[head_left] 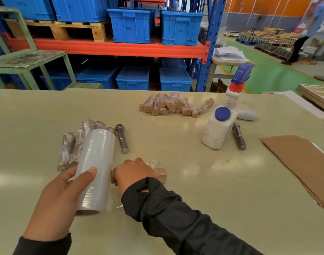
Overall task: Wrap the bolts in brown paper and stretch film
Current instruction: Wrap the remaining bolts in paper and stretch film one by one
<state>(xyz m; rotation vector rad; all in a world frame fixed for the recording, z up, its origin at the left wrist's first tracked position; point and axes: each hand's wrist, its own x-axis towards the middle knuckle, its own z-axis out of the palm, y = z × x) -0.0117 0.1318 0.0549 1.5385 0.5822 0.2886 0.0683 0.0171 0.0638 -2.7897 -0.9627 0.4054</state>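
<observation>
Evidently a film-wrapping step is in hand. The stretch film roll (96, 170) is gripped by the left hand (60, 196), with the thumb laid across its upper face and the fingers curled beneath; the roll lies tilted on the table (175, 208), its open core end nearest the wrist. Just beside it, the right hand (131, 173) is curled over a paper-wrapped bolt (160, 174), which is pressed to the table, one brown end showing past the knuckles. Loose film (153, 162) is seen crumpled just beyond that hand.

The film is judged light, thin and clingy, easily torn or bunched if pulled unevenly, so tension is best kept steady, and the roll is best held around its body as it is now. The bolt inside is judged heavy and stiff for its size, and its paper skin somewhat slippery, so it should be held near the middle, where rolling can be controlled.

Beyond the left hand's fingertips, film-wrapped bolts (73, 146) lie bunched against the roll, and a bare bolt (121, 138) lies just past them. Well beyond the right hand a pile of paper-wrapped bolts (174, 105) waits, with a spray bottle (225, 116), a second bare bolt (239, 136) and, far out to its right, brown paper sheets (302, 162).
</observation>
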